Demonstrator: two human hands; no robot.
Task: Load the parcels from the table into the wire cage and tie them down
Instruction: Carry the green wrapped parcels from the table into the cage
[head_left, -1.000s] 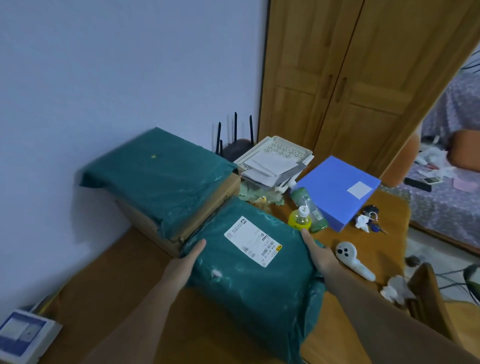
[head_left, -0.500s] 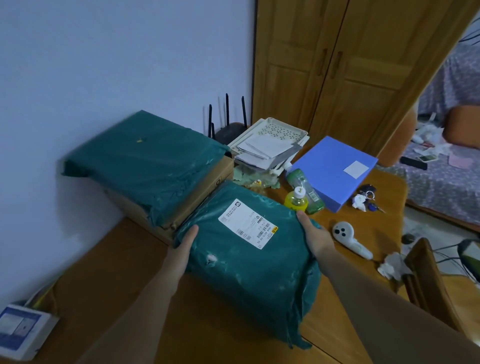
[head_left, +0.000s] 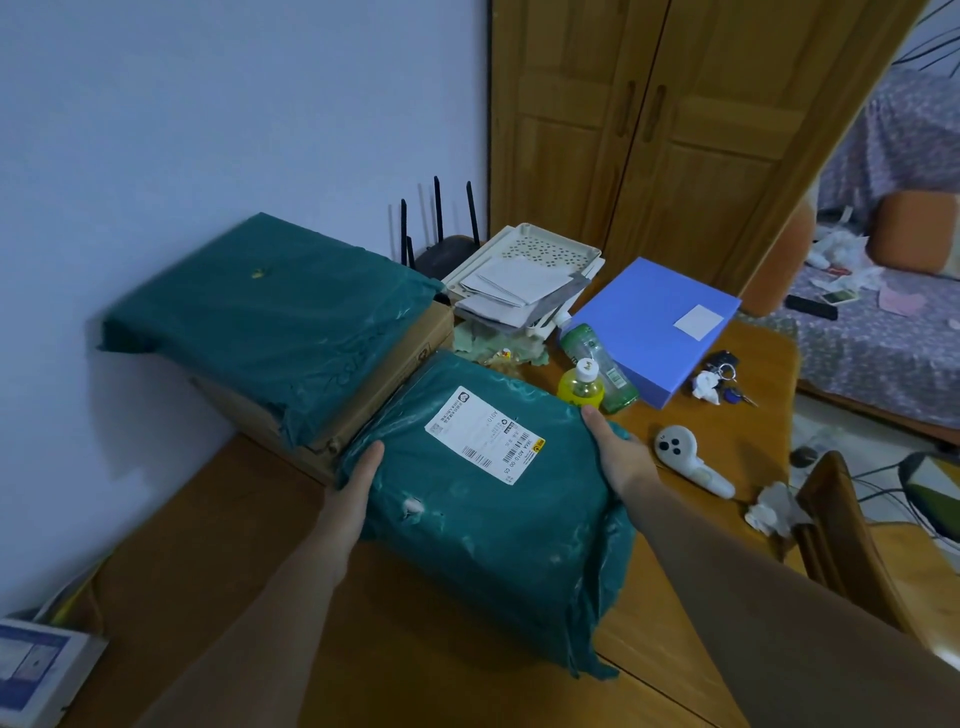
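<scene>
- Near left corner: white carton (head_left: 36, 670) at the edge of the wooden table (head_left: 218, 571).
- Centre, near: labelled green parcel (head_left: 483, 499) flat on the table, long axis running from near right to far left, between both hands.
- Left hand (head_left: 348, 499) pressed flat on the parcel's left edge, fingers straight and pointing away, not curled under.
- Right hand (head_left: 618, 457) on the right edge, thumb on top; remaining fingers hidden behind the parcel, so grip depth impossible to tell.
- Both hands equally close; judged step: squeeze inward and lift as a pair.
- Loose flap of wrap hanging off the near right end, likely to drag.
- Just beyond: second green parcel (head_left: 270, 322) stacked on a cardboard box (head_left: 363, 410), touching the first parcel's far left edge.
- Right of that: two green bottles (head_left: 592, 374), just beside the right thumb, easy to knock.
- Farther: perforated tray (head_left: 540, 249) holding papers (head_left: 514, 291); blue box (head_left: 654, 327); keys (head_left: 719, 379).
- No wire cage in sight.
</scene>
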